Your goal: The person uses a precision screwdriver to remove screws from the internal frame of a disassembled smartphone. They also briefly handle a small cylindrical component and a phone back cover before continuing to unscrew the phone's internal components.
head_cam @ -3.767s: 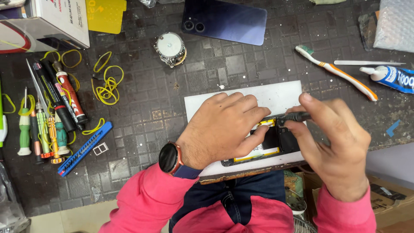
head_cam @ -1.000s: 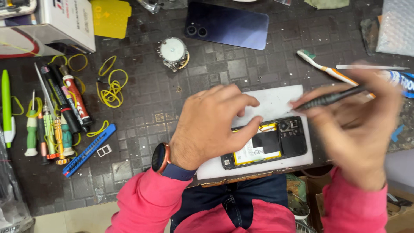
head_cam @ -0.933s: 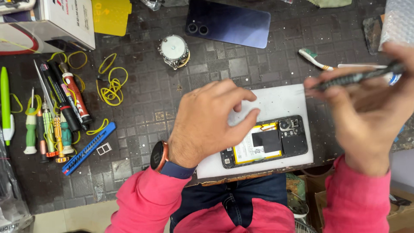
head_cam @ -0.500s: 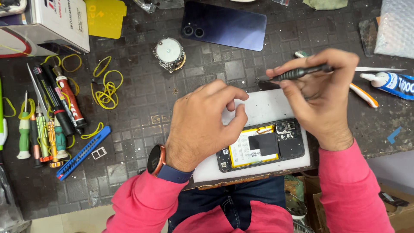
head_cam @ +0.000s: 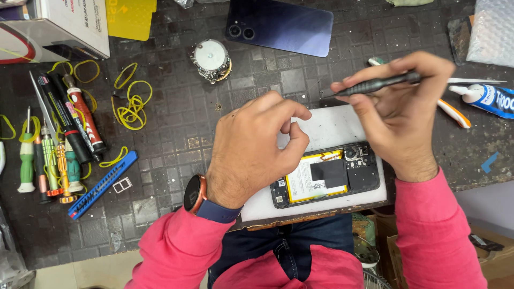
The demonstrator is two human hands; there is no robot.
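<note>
Opened phone (head_cam: 326,176) lies on white pad (head_cam: 332,126) at near table edge. I keep left hand (head_cam: 251,150) curled, pinning phone's left end. Right hand (head_cam: 401,112) pinches black screwdriver (head_cam: 375,84) above pad; I'd lower tip squarely, avoiding battery.

Screwdriver (head_cam: 377,84) above opened phone (head_cam: 326,176)

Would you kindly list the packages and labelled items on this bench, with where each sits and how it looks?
Cardboard box: top left corner, white with red and black print.
Yellow card: beside the box, flat, with dark print.
Glue tube: far right, white and blue, nozzle pointing left.
Bubble-wrap pouch: top right corner, clear.
</note>
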